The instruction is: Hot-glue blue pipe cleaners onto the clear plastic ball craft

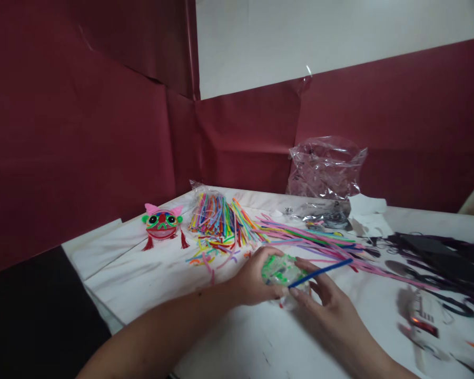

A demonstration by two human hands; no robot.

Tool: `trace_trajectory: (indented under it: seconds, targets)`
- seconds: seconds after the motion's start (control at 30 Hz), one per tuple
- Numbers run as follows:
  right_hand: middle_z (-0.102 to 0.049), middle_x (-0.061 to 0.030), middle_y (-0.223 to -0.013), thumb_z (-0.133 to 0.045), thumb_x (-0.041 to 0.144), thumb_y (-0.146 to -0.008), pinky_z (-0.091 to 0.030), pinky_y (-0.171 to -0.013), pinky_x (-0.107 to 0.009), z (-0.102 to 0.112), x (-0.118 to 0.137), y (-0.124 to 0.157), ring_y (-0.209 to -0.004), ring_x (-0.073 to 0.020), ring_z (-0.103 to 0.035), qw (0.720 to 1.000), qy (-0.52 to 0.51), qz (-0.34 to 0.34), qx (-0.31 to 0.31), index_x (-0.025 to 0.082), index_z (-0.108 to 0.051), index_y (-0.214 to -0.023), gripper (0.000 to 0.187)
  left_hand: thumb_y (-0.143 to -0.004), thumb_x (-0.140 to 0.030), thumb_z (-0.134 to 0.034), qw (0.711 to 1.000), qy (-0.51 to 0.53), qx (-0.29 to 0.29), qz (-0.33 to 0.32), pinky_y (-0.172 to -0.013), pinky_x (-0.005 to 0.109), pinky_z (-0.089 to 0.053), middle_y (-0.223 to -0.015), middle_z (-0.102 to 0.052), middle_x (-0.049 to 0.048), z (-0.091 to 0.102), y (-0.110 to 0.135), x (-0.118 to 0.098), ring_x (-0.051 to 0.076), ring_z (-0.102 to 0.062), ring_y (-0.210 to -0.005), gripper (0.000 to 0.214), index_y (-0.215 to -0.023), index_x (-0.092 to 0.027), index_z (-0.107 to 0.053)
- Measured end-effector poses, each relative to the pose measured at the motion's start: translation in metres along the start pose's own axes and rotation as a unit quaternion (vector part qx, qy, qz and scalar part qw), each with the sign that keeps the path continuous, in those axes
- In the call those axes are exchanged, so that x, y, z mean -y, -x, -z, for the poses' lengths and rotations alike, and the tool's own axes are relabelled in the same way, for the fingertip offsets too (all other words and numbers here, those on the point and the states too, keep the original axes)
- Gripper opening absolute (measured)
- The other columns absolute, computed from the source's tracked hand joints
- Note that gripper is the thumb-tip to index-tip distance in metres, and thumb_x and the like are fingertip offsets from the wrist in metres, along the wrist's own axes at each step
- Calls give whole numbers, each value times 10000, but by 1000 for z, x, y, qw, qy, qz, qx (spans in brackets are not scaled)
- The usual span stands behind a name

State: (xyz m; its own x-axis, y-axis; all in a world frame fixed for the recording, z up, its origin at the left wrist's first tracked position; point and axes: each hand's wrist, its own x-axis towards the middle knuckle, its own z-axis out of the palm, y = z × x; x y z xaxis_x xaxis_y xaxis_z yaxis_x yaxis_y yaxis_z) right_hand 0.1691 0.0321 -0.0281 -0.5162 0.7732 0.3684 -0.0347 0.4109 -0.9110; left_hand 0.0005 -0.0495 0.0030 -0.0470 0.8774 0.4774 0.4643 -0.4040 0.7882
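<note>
My left hand is wrapped around the side of a clear, rounded plastic piece with bright green parts on it. A blue pipe cleaner slants up to the right from the front of that piece. My right hand pinches the pipe cleaner near its lower end, thumb below and fingers behind, close against the clear piece. Blur and my fingers hide where the pipe cleaner's tip meets the plastic. Both hands are above the white tabletop.
A colourful lion-face ornament with red tassels stands at left. Bagged pipe cleaners and loose pink ones lie behind my hands. To the right are black-handled scissors and a white device with an orange light. A clear bag stands behind.
</note>
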Motion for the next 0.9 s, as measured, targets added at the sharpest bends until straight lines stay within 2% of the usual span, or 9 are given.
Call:
trace_trajectory:
  seconds: [0.13,0.37,0.53,0.7,0.9]
  targets:
    - [-603,-117,-1248,-676,518,-680,-428,-971,-477,-1,4,0,-1148,-321,-558,1000,4,-9,-8,241,-578,-1097,511,-607,-374,-747,1000,0,-7,6,-998,406,-387,-1195,-530,101,-1,0,3,301,-500,-1138,666,-1191,-166,-503]
    - [-629,-96,-1193,-675,492,-693,-432,-946,-457,-2,6,0,-1090,-298,-579,1000,-13,-5,-9,245,-563,-1110,497,-675,-512,-724,999,-13,39,-27,-1049,397,-350,-1317,-476,150,5,-1,4,310,-464,-1223,728,-1255,-147,-478]
    - [-651,-96,-1122,-697,447,-680,-462,-873,-422,-3,10,-1,-1005,-280,-608,999,-26,-1,-25,228,-574,-1072,466,-766,-622,-576,997,14,64,41,-1014,410,-397,-1331,-499,139,10,-3,0,310,-497,-1206,715,-1300,-160,-459]
    - [-653,-91,-1095,-690,436,-653,-448,-872,-422,-4,23,0,-1001,-278,-601,999,-32,-19,-34,220,-576,-1040,457,-749,-518,-638,996,-28,82,28,-1105,412,-295,-1418,-437,129,14,-6,-6,318,-387,-1322,704,-1325,-159,-450]
    - [-660,-77,-1086,-699,432,-659,-431,-887,-431,-2,25,-1,-1006,-277,-596,999,-20,-15,-37,228,-587,-1035,442,-704,-415,-687,996,-57,68,25,-1098,413,-307,-1400,-448,133,10,-7,-8,317,-398,-1311,706,-1313,-153,-442]
